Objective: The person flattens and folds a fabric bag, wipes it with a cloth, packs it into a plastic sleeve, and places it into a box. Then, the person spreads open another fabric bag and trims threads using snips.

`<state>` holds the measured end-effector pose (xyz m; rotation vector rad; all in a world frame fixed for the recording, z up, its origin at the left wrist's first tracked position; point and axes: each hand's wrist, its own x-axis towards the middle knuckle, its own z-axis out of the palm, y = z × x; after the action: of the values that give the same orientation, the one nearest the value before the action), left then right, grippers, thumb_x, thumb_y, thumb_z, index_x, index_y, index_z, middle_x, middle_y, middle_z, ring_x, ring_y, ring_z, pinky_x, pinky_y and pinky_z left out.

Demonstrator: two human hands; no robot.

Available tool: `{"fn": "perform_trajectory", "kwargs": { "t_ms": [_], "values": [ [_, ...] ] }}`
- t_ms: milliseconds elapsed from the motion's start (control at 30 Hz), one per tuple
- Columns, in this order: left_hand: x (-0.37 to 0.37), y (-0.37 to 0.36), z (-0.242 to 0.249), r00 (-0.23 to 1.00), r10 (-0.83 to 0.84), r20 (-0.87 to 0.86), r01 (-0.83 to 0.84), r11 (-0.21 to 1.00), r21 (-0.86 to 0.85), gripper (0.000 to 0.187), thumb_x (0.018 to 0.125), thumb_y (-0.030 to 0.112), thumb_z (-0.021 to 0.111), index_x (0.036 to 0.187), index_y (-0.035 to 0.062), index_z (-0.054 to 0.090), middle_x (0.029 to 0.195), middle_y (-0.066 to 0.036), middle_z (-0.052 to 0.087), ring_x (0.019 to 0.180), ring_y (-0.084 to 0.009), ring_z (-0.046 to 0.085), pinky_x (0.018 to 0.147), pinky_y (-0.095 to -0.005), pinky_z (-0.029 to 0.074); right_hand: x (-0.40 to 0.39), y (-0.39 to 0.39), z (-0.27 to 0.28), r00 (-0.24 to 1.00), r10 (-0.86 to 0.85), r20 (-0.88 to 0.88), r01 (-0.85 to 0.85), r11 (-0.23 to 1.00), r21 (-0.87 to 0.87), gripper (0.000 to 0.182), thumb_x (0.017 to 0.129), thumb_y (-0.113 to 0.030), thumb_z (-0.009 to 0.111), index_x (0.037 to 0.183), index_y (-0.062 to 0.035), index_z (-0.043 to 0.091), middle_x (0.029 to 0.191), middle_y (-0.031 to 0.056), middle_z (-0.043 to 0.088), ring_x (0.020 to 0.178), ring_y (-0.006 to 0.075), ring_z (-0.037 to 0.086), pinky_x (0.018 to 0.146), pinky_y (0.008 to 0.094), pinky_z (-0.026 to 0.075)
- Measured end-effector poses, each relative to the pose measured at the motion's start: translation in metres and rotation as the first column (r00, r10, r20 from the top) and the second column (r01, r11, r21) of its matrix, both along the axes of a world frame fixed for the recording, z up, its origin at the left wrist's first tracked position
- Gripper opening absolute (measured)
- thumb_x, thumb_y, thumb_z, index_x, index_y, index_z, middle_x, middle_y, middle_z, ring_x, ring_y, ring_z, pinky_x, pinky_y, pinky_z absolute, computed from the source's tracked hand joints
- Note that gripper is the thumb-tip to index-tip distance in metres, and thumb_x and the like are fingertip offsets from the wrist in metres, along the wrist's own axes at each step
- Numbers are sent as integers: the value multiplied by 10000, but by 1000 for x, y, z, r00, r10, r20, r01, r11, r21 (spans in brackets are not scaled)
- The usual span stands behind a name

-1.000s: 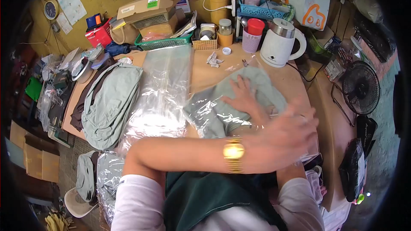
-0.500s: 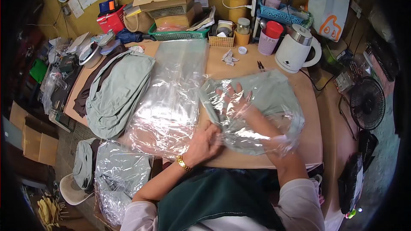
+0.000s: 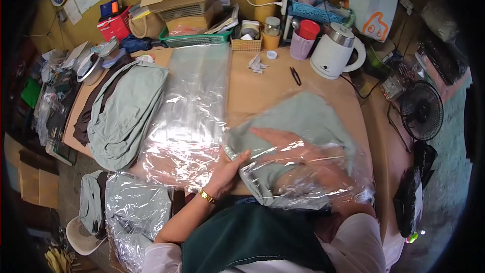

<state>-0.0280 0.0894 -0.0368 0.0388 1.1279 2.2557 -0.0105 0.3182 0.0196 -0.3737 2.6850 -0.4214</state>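
Note:
In front of me on the table lies a grey-green folded cloth piece, perhaps a garment, inside a clear plastic bag. My right hand reaches inside the bag, its fingers stretched flat over the cloth; the forearm also shows through the plastic. At the bag's left edge my left hand grips the bag, thumb on top and the other fingers mostly hidden. A gold bracelet circles the left wrist. Left of this hand, a stack of clear plastic bags lies flat, with a pile of grey-green cloth pieces beyond it.
Small black snips, crumpled scraps and a white cap sit near the back. A white kettle stands at the back right, a fan farther right. Bagged cloth rests below the table's left front edge.
My right arm has swung lower and to the right, its hand now lying flatter in the bag. The bagged cloth has shifted down and turned. The whole view has moved slightly.

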Motion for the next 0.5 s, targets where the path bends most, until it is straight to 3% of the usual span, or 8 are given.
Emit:
{"fn": "perform_trajectory", "kwargs": {
  "t_ms": [67,100,133,200,233,300,400,500],
  "values": [
    [-6,-4,3,996,-63,-71,49,982,-184,489,908,67,642,1348,29,434,1150,-116,624,1002,-200,630,878,-355,531,-14,14,-17,962,-231,-147,220,972,-85,833,845,-531,661,1513,-158,330,1507,236,357,1416,439,275,1140,518,269],
    [-2,-3,9,998,5,-59,-16,983,-185,446,875,31,658,1286,0,486,1099,-98,642,937,-189,640,828,-343,544,-19,25,-38,797,-251,-549,392,907,155,760,847,-571,621,1409,-80,477,1373,233,484,1294,442,416,1063,565,301],
    [-2,-5,5,998,-5,-63,-6,983,-182,446,875,31,658,1286,0,486,1099,-98,642,937,-189,640,828,-343,544,-25,38,-64,792,-257,-553,403,902,157,760,847,-571,621,1409,-80,477,1373,233,484,1294,442,416,1063,565,301],
    [-4,-11,-7,995,-58,84,77,966,-247,395,863,-6,656,1236,-26,529,1081,-98,646,923,-186,637,833,-335,537,-36,60,-101,467,-150,-871,671,702,239,830,831,-699,512,1337,-41,530,1360,219,491,1280,463,405,1049,656,237],
    [2,-6,1,1000,8,-23,-13,973,-229,351,865,-17,650,1204,-35,561,1076,-105,653,942,-196,643,843,-340,538,-40,57,-80,461,-153,-874,678,696,236,830,831,-699,512,1337,-41,530,1360,219,491,1280,463,405,1049,656,237],
    [4,-4,-5,999,-16,-29,9,975,-222,381,881,-10,635,1247,-34,526,1117,-108,639,976,-200,632,859,-342,531,-48,42,-18,928,-326,-182,367,886,283,897,833,-733,480,1458,-94,406,1527,258,277,1402,500,212,1106,664,148],
    [6,-5,-12,996,-90,7,89,965,-246,435,901,18,631,1308,-18,482,1182,-105,617,1025,-202,614,889,-351,521,-62,62,-49,834,-373,-406,476,859,188,936,827,-759,464,1530,-170,282,1601,237,66,1456,486,52,1139,650,85],
    [18,3,30,975,-221,37,217,891,-399,368,911,63,649,1256,8,531,1117,-74,651,927,-147,635,771,-288,540,-57,79,-45,882,-296,-366,393,892,225,894,845,-728,484,1541,-218,251,1603,232,38,1456,491,42,1146,643,88]
  ]
}}
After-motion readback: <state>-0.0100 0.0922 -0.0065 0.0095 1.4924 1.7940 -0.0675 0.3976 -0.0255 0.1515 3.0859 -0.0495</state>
